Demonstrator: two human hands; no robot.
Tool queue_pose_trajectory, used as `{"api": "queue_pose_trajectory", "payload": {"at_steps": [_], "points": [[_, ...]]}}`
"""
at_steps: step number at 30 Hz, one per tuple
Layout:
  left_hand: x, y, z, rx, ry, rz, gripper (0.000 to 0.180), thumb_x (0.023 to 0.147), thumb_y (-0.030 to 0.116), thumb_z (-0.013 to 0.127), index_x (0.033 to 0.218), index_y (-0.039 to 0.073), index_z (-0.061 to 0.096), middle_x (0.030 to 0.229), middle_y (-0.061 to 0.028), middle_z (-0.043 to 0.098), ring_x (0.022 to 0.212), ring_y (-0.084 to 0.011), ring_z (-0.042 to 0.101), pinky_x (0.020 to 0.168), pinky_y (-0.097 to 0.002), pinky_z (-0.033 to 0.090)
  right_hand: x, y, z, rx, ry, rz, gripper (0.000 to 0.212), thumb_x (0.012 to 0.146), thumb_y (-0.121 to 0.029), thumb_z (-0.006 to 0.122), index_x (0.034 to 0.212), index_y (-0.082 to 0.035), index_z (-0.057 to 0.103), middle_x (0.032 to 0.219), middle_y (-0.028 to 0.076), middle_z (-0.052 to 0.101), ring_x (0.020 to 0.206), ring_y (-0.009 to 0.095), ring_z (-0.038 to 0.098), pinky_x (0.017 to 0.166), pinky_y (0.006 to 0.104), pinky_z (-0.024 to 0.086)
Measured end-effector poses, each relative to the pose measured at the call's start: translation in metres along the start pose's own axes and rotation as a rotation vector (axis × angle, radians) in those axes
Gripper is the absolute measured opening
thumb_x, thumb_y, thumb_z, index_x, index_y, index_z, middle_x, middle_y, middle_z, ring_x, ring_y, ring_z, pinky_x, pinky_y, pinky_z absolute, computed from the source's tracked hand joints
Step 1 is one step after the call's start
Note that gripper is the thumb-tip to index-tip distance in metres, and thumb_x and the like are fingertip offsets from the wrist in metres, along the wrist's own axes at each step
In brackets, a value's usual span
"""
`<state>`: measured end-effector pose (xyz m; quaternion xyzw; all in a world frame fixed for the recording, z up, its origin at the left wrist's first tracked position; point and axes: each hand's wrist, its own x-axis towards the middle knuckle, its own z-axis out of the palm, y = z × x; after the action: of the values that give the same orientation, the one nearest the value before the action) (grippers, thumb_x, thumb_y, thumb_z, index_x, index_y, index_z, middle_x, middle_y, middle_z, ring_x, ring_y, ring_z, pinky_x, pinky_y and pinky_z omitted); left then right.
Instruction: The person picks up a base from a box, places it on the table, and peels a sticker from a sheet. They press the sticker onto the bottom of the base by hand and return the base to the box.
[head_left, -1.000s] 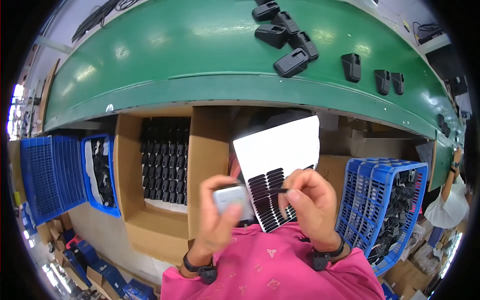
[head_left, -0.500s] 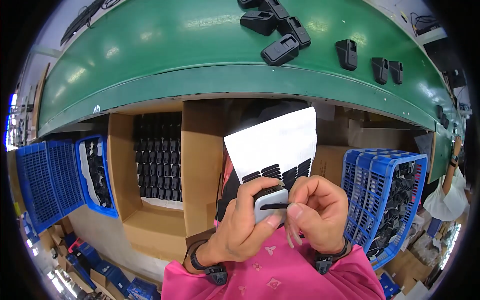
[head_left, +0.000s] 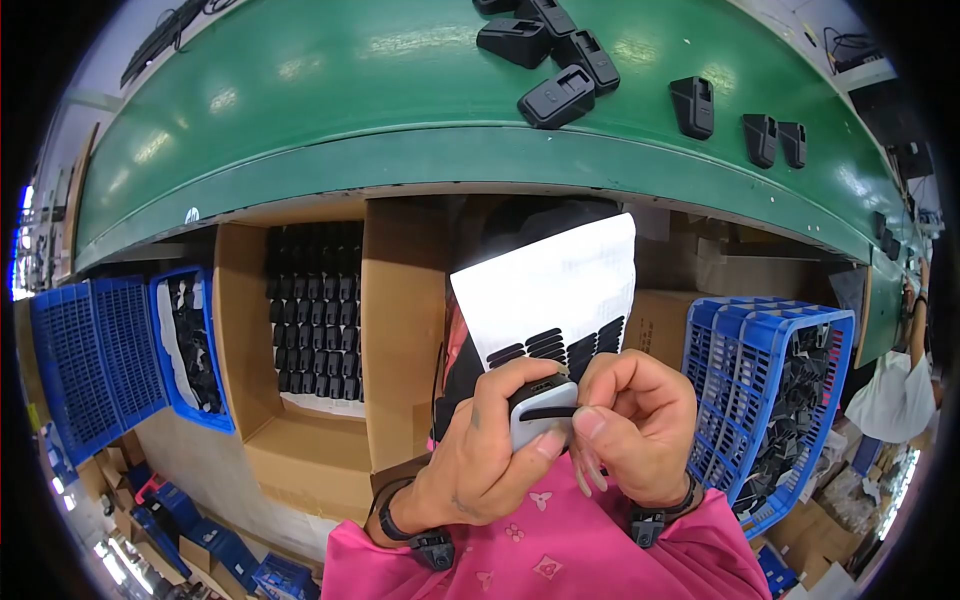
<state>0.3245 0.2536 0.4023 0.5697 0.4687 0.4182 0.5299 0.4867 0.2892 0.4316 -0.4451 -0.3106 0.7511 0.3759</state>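
My left hand (head_left: 480, 455) grips a small rounded device (head_left: 525, 434) with a silver-grey face and black sides, fingers over its top and thumb on its lower face. A thin black strip (head_left: 546, 412) with rounded ends lies across that face. Thumb and forefinger of my right hand (head_left: 648, 432) pinch the strip's right end, the other fingers curled. Just beyond my hands, on my lap, a white sheet (head_left: 550, 280) carries several similar black strips along its near part. Whether the strip is stuck to the face, I cannot tell.
A green bench (head_left: 330, 90) spans the far side, bearing several black plastic housings (head_left: 558, 97). A cardboard box (head_left: 405, 340) with rows of black parts stands left, near a blue crate (head_left: 215, 405). Another blue crate (head_left: 725, 390) of black parts is right. A person (head_left: 893, 385) is far right.
Both hands keep their grip in nearly the same place; the strip looks slightly more bowed. At the far right, the other person's arm has shifted.
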Motion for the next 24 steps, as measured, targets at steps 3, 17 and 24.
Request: {"api": "queue_pose_trajectory", "payload": {"at_steps": [3,17,24], "points": [[-0.0001,-0.0001,0.0,0.004,-0.005,-0.002,0.049,0.083,0.008,0.056,0.123,-0.01,0.035,0.109,-0.0263,0.054,0.084,-0.0359,0.062,0.076,-0.0382,0.049,-0.0006,0.0009,-0.0003,0.0,0.004,0.005,0.013,0.081,0.0,0.061,0.08,0.002,0.048,0.075,0.009,0.053,0.053,0.008,0.051,0.048,0.0197,0.043],[-0.0005,-0.0014,-0.0013,0.026,0.018,0.027,0.049,0.082,0.008,0.056,0.122,-0.011,0.035,0.111,-0.0265,0.052,0.085,-0.0358,0.062,0.076,-0.0382,0.049,0.0007,0.0072,-0.0035,0.045,-0.051,-0.057,0.007,0.084,0.005,0.059,0.086,0.004,0.053,0.077,0.003,0.057,0.062,0.002,0.052,0.053,0.0161,0.04],[-0.0015,-0.0009,-0.0002,-0.006,0.003,-0.012,0.049,0.082,0.008,0.056,0.122,-0.012,0.035,0.111,-0.0268,0.052,0.086,-0.0365,0.062,0.077,-0.0385,0.049,0.0007,0.0041,-0.0005,0.03,-0.022,-0.022,0.01,0.082,0.002,0.061,0.083,0.003,0.051,0.075,0.005,0.055,0.059,0.004,0.051,0.051,0.0176,0.042]]}}
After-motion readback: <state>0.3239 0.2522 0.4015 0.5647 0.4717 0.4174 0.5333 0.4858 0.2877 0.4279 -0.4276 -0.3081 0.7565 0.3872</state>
